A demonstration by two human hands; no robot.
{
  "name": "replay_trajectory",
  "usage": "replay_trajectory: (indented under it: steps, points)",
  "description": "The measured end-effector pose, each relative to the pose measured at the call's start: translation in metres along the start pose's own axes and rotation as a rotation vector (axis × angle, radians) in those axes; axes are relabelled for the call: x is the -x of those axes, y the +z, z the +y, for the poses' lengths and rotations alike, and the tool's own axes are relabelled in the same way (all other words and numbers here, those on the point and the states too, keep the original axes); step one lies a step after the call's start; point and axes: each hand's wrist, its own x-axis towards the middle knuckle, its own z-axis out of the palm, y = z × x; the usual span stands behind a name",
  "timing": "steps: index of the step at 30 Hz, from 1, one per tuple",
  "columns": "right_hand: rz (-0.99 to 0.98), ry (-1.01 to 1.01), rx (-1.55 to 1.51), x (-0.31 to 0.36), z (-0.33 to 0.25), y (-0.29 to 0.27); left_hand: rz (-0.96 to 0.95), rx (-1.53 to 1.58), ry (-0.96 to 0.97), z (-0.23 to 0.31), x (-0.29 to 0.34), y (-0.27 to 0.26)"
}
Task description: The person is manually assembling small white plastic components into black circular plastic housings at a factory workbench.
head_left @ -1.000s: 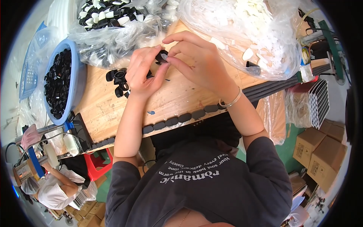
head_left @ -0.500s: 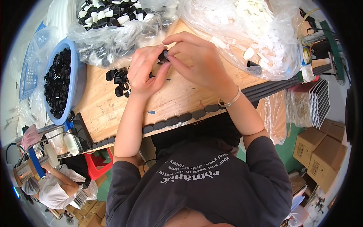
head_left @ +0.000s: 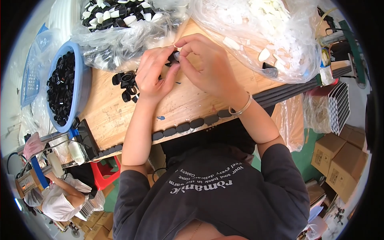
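Over the wooden tabletop (head_left: 108,104), my left hand (head_left: 152,76) closes its thumb and fingers on a small black plastic cap (head_left: 172,58). My right hand (head_left: 210,68) meets it from the other side, thumb and index finger pinched on a small pale piece (head_left: 177,55) at the cap's opening. The fingertips partly cover both parts. Next to my left hand lies a loose cluster of black ring-like caps (head_left: 127,82), some hidden behind the hand and wrist.
A blue basin (head_left: 84,88) of black caps stands at left. Clear bags hold black and white pieces (head_left: 116,16) and thin white pieces (head_left: 276,36) at the back. Dark oval pads (head_left: 183,127) line the near edge. A co-worker (head_left: 64,200) sits at lower left.
A pale piece now shows between the right fingertips at the black cap. My right hand has turned slightly; the left hand stays almost in place.
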Motion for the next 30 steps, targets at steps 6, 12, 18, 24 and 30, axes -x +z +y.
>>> replay_trajectory:
  steps: [6, 12, 18, 24, 30]
  points:
    - [0.047, 0.054, -0.001, 0.001, -0.002, -0.007, 0.017, 0.009, -0.082, 0.0, 0.003, -0.001]
    - [0.009, -0.024, 0.076, 0.005, -0.007, -0.006, 0.022, 0.025, -0.068, -0.001, 0.003, 0.0]
    - [0.009, -0.11, 0.029, 0.005, -0.006, -0.005, 0.062, 0.025, -0.102, 0.001, 0.003, 0.0]
    - [0.001, -0.084, -0.023, 0.009, -0.003, 0.001, 0.056, 0.022, -0.051, 0.002, 0.003, 0.0]
    - [0.024, -0.131, -0.033, 0.008, -0.006, 0.004, 0.09, -0.009, -0.045, 0.001, 0.002, -0.002]
